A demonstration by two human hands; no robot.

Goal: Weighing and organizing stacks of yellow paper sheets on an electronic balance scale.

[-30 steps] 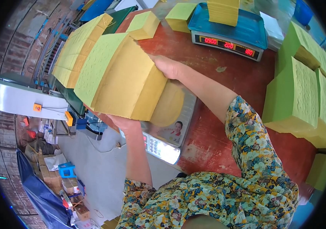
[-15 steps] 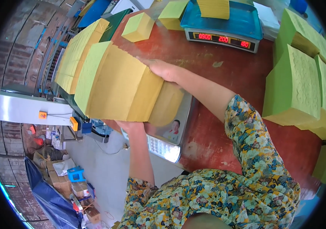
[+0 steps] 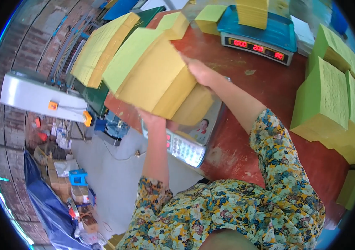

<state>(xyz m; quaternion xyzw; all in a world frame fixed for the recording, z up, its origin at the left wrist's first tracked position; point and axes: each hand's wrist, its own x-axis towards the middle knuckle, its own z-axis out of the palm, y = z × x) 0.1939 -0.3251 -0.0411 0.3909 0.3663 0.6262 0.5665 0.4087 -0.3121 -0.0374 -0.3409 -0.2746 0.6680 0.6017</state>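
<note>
Both hands grip a thick stack of yellow paper (image 3: 150, 75) with one pale green side, tilted above the table. My left hand (image 3: 152, 118) is closed on its near edge, fingers partly hidden beneath. The far right edge is held by my right hand (image 3: 201, 73), whose fingers wrap behind it. Below the stack lies a weighing scale (image 3: 215, 129) with a lit keypad (image 3: 183, 149), partly covered. More yellow paper (image 3: 194, 106) shows between the stack and this scale.
A second scale (image 3: 254, 48) with a blue pan and red digits carries a yellow paper block (image 3: 252, 14). Green-yellow paper stacks (image 3: 325, 100) stand at the right of the red table (image 3: 265, 83). Another long stack (image 3: 102, 50) stands far left. A blue stool (image 3: 77, 177) is below left.
The held stack has tilted, and its near left corner has risen away from me. Both hands have moved with it. The whole view has also shifted slightly.
</note>
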